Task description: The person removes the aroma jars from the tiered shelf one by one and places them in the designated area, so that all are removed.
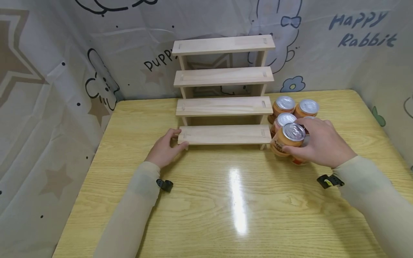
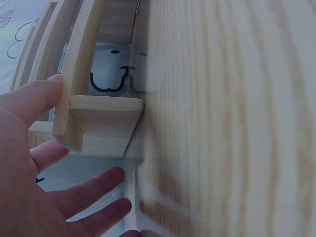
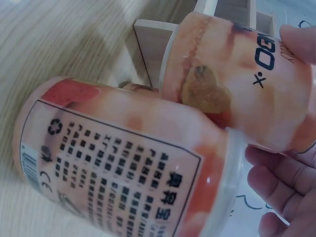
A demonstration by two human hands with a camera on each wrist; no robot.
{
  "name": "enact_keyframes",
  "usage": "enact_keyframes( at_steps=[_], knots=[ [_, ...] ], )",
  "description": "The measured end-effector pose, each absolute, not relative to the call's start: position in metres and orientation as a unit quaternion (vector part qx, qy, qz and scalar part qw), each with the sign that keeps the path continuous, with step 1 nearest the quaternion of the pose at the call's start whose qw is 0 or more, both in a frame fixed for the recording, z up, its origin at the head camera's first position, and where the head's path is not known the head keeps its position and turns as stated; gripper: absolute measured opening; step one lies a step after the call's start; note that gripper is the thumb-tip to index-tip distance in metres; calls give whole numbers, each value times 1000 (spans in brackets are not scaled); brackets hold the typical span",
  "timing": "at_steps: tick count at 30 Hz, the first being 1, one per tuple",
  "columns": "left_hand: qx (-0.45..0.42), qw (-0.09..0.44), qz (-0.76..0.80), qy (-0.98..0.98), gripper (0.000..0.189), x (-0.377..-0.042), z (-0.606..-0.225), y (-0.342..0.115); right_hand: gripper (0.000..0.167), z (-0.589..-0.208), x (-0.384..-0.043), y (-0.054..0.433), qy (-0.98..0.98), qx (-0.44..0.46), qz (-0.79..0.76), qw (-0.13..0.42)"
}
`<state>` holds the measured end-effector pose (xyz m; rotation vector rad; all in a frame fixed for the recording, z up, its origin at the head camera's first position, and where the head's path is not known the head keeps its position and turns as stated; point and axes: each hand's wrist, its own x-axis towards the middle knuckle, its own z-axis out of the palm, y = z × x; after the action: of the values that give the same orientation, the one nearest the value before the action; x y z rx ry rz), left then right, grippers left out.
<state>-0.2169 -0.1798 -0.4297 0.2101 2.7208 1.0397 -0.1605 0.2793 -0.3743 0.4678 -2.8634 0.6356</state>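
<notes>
At the left end of the lowest step of a four-tier wooden display stand (image 1: 224, 134), my left hand (image 1: 166, 147) holds the board's corner between thumb and forefinger. Its other fingers spread out below that corner in the left wrist view, where the stand's end leg (image 2: 106, 104) shows. My right hand (image 1: 322, 141) grips a small orange can (image 1: 280, 144) with a silver lid, thumb on the near side and fingers on the far side. That can is slightly tilted beside the step's right end. Another orange can (image 3: 118, 163) with printed text stands right by it in the right wrist view.
Several more orange cans (image 1: 285, 103) cluster right of the stand, partly hidden by my right hand. A wood-grain table (image 1: 206, 200) carries everything. Behind it hangs a pale cloth (image 1: 206, 21) with cartoon drawings, and a similar cloth covers the left side.
</notes>
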Motion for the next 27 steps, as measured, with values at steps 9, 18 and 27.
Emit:
enact_keyframes(
  at_steps=[9, 18, 27],
  knots=[
    [74, 108, 349, 928, 74, -218, -428, -181, 63, -382, -165, 283, -963, 171, 190, 84],
    [73, 111, 354, 926, 74, -217, -430, -180, 62, -397, -170, 282, -970, 169, 163, 61],
    [72, 112, 352, 927, 75, -218, -431, -180, 66, -402, -170, 282, -972, 169, 156, 48]
  ],
)
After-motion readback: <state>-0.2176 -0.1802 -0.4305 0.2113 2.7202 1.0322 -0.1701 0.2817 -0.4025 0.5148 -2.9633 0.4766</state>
